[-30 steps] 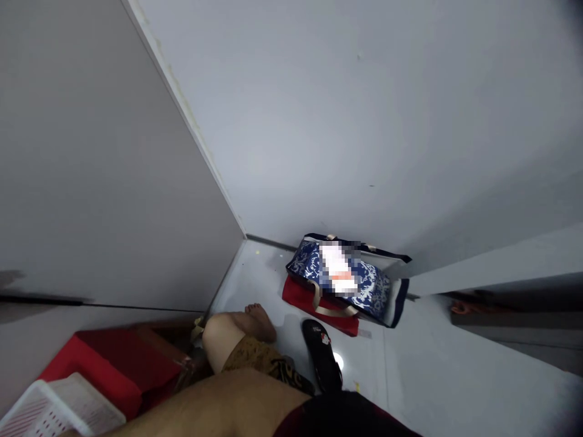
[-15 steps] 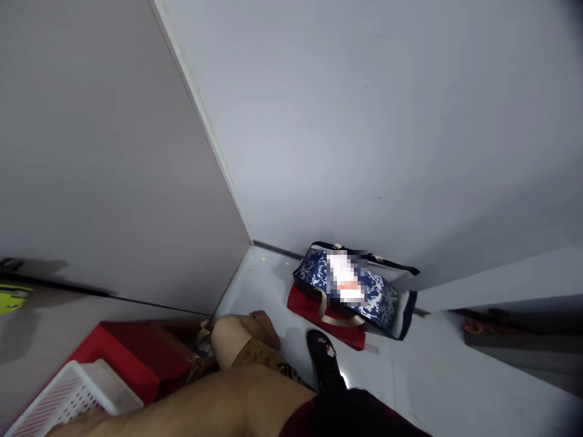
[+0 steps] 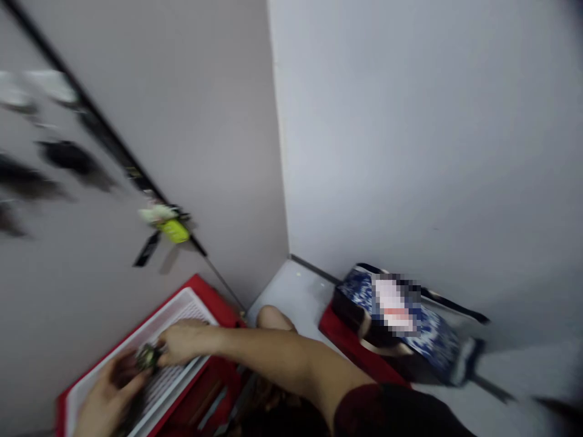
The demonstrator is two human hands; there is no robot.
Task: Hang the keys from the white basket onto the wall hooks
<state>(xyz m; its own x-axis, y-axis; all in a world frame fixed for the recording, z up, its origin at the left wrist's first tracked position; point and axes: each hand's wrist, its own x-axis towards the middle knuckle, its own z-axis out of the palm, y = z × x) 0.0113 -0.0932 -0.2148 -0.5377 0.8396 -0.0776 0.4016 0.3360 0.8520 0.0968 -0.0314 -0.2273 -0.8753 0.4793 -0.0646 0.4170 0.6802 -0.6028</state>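
Observation:
Both hands are over a white perforated basket (image 3: 175, 403) at the lower left. My right hand (image 3: 184, 341) reaches in from the right, its fingers pinching a small dark, shiny object (image 3: 148, 357) with greenish glints. My left hand (image 3: 107, 394) curves around the same object from the near side, thumb and fingers closed toward it. Motion blur hides what kind of thing it is. The basket rests on a red box (image 3: 200, 286).
A blue-and-white patterned bag (image 3: 359, 288) with tan handles stands on the floor by the wall, beside a red item (image 3: 350, 346). A yellow-green tag (image 3: 175, 230) hangs from a black rail (image 3: 109, 142) on the left wall, near blurred dark hanging items (image 3: 68, 155).
The view has swung left, bringing the basket and both hands into sight. My right arm now extends over the basket, and a small dark object shows between the hands.

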